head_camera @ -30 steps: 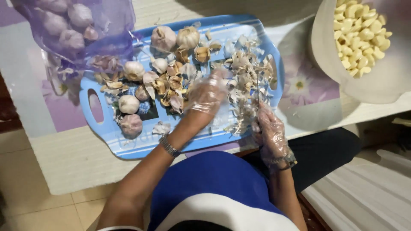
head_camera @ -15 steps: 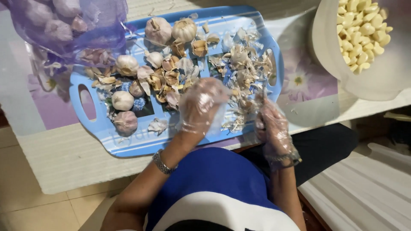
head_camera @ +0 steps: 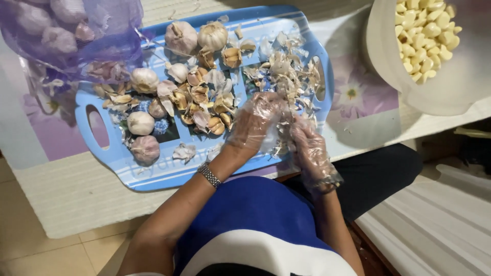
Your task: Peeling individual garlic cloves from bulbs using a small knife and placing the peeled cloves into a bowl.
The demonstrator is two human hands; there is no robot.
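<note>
Both my hands wear thin clear plastic gloves and meet over the near right part of a blue handled tray (head_camera: pixel 153 176). My left hand (head_camera: pixel 254 125) is curled with its fingertips against my right hand (head_camera: pixel 308 149). They seem to pinch a small piece of garlic between them, but the gloves and papery skins hide it. Whole garlic bulbs (head_camera: pixel 140 122) lie on the tray's left and far side. Loose unpeeled cloves (head_camera: pixel 202 102) fill the middle. A heap of dry skins (head_camera: pixel 286 76) lies just beyond my hands.
A purple mesh bag of garlic bulbs (head_camera: pixel 66 30) rests at the far left, overlapping the tray. A white bowl (head_camera: pixel 450 87) of peeled cloves stands at the far right. A flowered cloth (head_camera: pixel 358 97) covers the table; my lap is under the near edge.
My left hand has drawn back from the cloves in the tray's middle toward me and to the right. It now meets my right hand, which has risen onto the tray's near edge.
</note>
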